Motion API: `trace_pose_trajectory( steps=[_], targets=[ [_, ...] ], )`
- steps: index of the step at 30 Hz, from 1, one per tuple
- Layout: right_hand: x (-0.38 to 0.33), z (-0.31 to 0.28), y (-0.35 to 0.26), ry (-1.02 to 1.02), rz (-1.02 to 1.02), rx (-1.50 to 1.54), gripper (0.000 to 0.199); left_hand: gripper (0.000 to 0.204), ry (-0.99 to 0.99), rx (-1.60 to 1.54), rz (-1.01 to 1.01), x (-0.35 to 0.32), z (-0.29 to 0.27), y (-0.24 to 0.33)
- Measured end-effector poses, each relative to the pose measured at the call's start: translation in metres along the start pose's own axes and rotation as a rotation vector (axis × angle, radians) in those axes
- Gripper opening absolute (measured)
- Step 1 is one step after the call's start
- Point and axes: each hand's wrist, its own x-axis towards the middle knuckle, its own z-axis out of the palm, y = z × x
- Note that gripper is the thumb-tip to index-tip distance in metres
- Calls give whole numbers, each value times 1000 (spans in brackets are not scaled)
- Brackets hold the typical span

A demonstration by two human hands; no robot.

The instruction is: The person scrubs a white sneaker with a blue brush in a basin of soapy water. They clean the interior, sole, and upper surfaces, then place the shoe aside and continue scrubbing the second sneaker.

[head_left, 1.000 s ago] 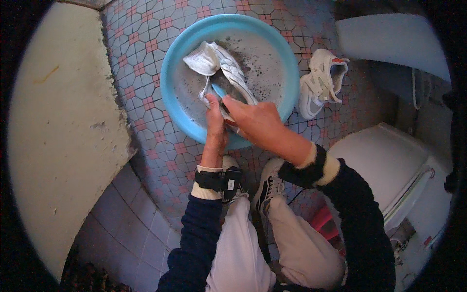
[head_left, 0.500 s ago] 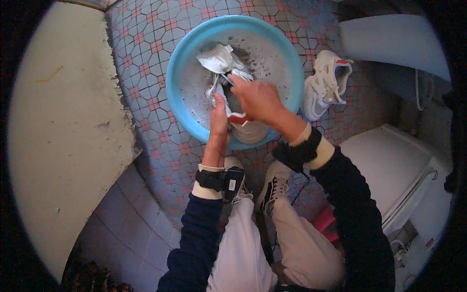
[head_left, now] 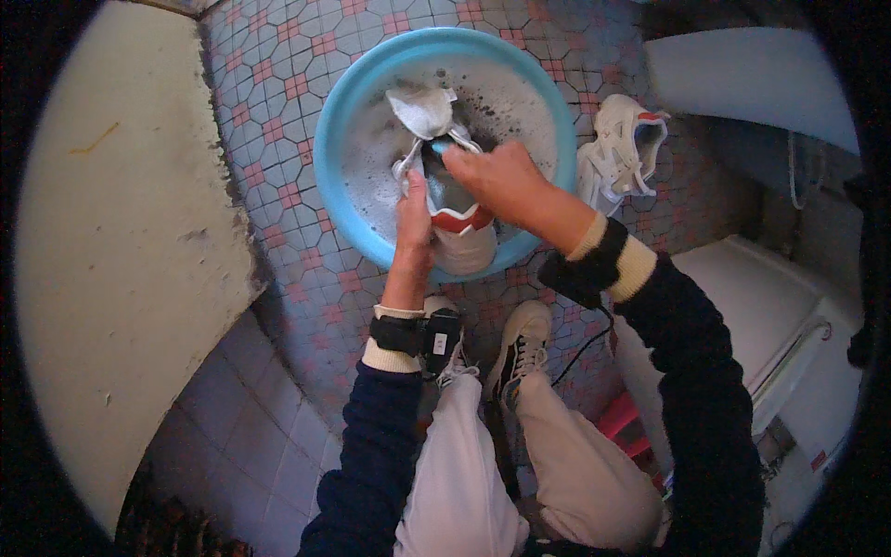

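Observation:
A wet white sneaker (head_left: 464,249) with a red-trimmed heel collar is held over a blue basin (head_left: 327,153) of foamy grey water, its heel toward me and its tongue (head_left: 425,113) pulled up and away. My left hand (head_left: 415,218) is closed on the sneaker's left side, thumb along the collar. At the shoe opening, my right hand (head_left: 506,186) is closed around a small light-blue brush-like tool (head_left: 439,147). Only a bit of that tool shows; its working end is hidden inside the shoe or by my fingers.
A second white sneaker (head_left: 626,148) rests on the tiled floor (head_left: 297,121), right of the basin. A pale worn panel (head_left: 139,213) stands along the left. A white appliance (head_left: 742,316) is at lower right, with a pink-red object (head_left: 622,422) beside it. My shoes are just below the basin.
My right hand has shifted slightly, and its forearm has swung to the right. The sneaker now sits more upright with its opening in fuller view; its tongue has moved a little right.

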Motion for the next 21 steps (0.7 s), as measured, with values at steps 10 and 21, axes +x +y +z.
trace_pose_trajectory(
  steps=[10,21],
  targets=[
    [-16,17,9,48,-49,-171,38,62,-2,58,21,2,3,5],
    [-15,8,6,-291,88,96,36,62,-29,80,76,7,0,0]
  ],
)
